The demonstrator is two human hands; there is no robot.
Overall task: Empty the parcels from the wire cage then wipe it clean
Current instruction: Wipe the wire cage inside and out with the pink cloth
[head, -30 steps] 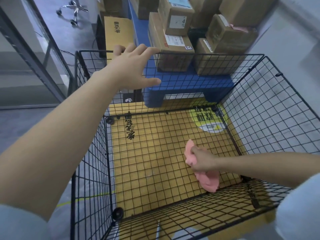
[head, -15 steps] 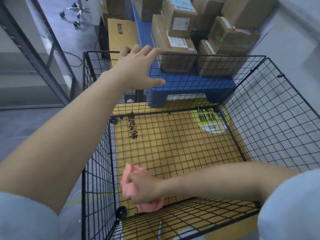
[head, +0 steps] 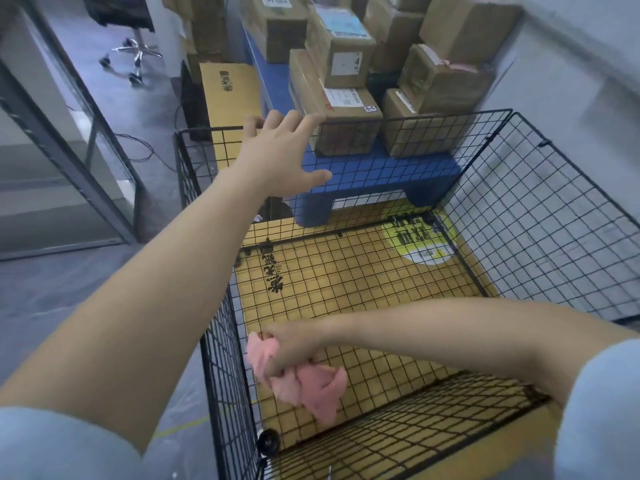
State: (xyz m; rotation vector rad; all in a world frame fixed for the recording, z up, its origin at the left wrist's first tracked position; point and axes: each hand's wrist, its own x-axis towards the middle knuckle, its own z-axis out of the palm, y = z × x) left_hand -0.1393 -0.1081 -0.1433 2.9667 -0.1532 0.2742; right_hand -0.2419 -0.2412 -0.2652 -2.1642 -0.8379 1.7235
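— Occupying centre and lower right of the frame: wire cage (head: 540, 216), black mesh, open top. Contents?
— Only a pink cloth (head: 311, 386) and the right hand (head: 294, 351) on it, low at the near left corner, lower centre of the frame. Fingers clenched round the crumpled fabric; contact with the mesh floor not discernible.
— Whereabouts of the parcels (head: 343, 109)?
— Upper centre, beyond the far wall of the cage, stacked on a blue platform (head: 381, 171). Brown cartons, white labels.
— And the left hand (head: 280, 157)?
— Upper centre, reaching across to the far rim. Fingers stretched out and released, tips at the top wire, thumb spread wide, gripping nothing.
— Beneath the mesh floor?
— Flat yellow cardboard (head: 346, 289) with black printed characters; round yellow-green sticker (head: 419, 240) toward the far right corner.
— Fittings?
— Black round connector (head: 268, 441) at the bottom of the near left corner post.
— Surroundings?
— Grey floor (head: 52, 289) at left; dark metal frame (head: 69, 157) with glass, left edge; chair base (head: 135, 53) on castors, upper left; pale wall (head: 571, 81), upper right; light blue sleeves (head: 52, 445) in both lower corners.
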